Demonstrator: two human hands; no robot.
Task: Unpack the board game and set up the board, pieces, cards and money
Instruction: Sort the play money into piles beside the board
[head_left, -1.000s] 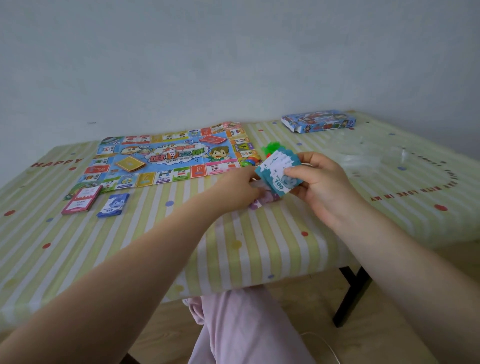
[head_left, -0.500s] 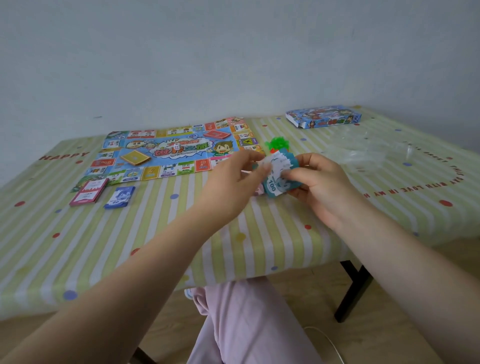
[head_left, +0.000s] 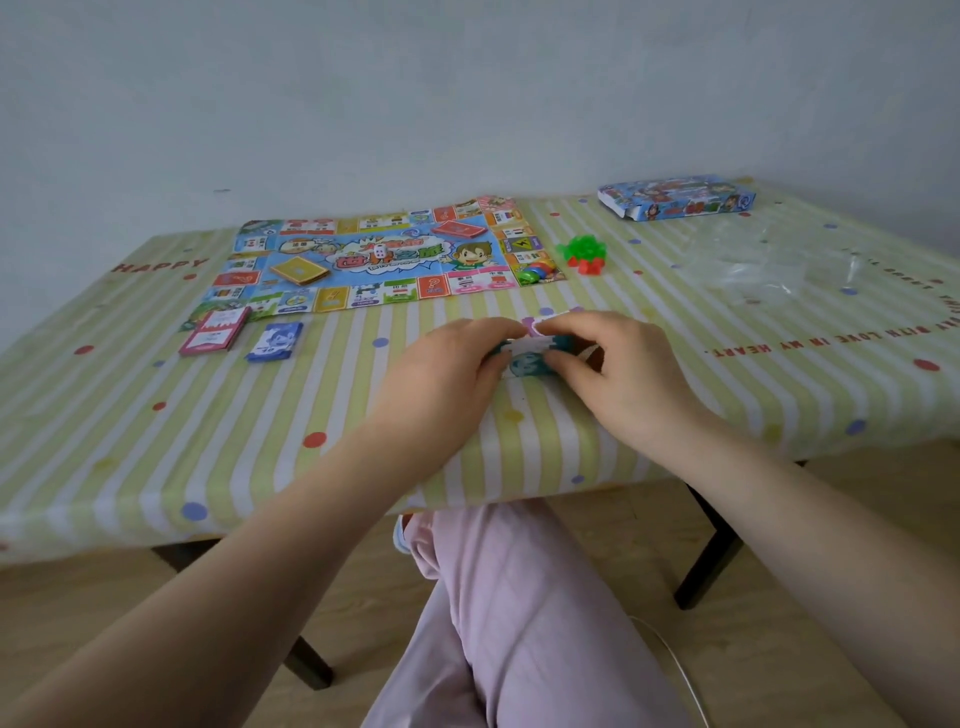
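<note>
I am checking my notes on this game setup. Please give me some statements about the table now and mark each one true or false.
1. Both hands hold the teal play money. True.
2. The game box lies on the board. False: it lies apart, at the far right of the table.
3. A red card pile and a blue card pile lie before the board. True.
4. The green pieces are in the left hand. False: they lie right of the board.
</note>
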